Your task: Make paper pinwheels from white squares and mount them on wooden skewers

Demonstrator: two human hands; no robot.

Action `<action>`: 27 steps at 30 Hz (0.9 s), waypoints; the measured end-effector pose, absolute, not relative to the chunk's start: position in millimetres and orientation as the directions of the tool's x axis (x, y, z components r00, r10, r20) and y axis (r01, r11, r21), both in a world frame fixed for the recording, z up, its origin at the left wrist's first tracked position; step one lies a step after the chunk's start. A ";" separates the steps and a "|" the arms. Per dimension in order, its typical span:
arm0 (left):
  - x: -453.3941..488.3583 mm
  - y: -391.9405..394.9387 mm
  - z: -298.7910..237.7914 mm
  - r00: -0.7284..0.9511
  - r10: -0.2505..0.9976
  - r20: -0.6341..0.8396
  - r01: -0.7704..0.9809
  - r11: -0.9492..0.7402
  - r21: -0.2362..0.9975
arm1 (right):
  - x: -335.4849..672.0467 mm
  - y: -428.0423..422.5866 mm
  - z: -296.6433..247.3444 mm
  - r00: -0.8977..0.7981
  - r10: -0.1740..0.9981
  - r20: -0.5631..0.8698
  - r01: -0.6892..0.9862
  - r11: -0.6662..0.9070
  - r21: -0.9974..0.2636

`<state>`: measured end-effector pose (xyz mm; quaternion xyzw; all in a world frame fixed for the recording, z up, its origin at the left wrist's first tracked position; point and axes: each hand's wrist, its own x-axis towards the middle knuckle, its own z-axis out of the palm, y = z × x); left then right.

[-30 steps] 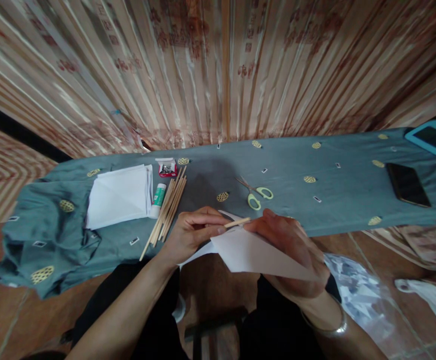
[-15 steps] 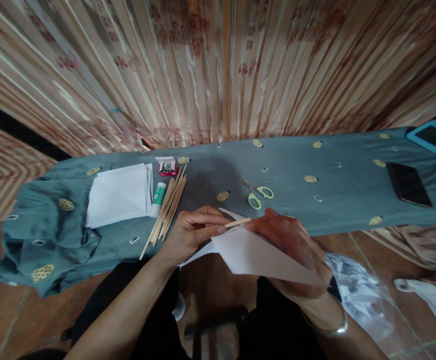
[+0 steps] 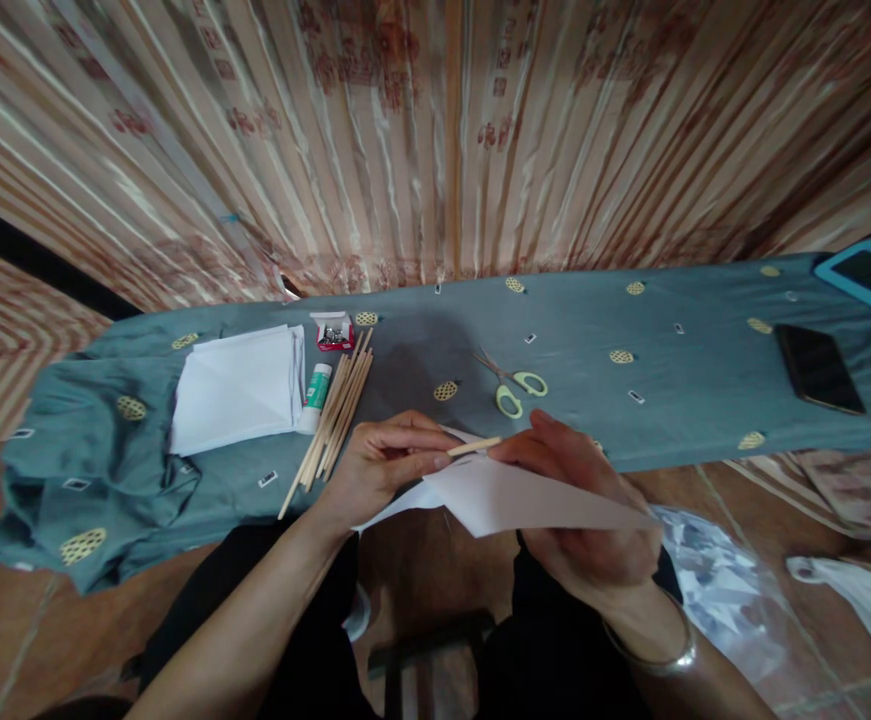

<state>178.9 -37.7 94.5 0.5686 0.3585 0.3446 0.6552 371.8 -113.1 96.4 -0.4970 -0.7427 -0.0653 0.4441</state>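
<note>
Looks dim and muted overall, with pale sheen streaking the curtain [image 3: 472, 150] across the upper frame. Shows a soft-edged shadow on the bench [image 3: 577, 320] near centre and a glint on the bracelet [image 3: 685, 657] at lower right. Blurs slightly around the right hand [image 3: 579, 462]; stretches toward the side edges.

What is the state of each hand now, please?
Left hand: closed, pinching a wooden stick.
Right hand: curled against the white paper; a firm grip cannot be told.

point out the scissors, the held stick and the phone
Scissors [image 3: 504, 377], head view: around the pivot.
Held stick [image 3: 475, 446], head view: middle of its visible length.
Phone [image 3: 819, 368], head view: middle of its dark face.
</note>
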 end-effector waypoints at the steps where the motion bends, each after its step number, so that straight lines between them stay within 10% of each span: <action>1: 178.6 -37.7 94.9 0.510 0.857 -0.077 -0.042 0.114 0.993 | 372.3 -113.6 95.2 -0.117 0.680 0.724 0.789 0.506 -0.348; 27: 178.9 -39.8 93.9 0.502 0.859 -0.100 -0.060 0.150 0.987 | 375.0 -115.0 98.4 -0.134 0.699 0.702 0.684 0.578 -0.445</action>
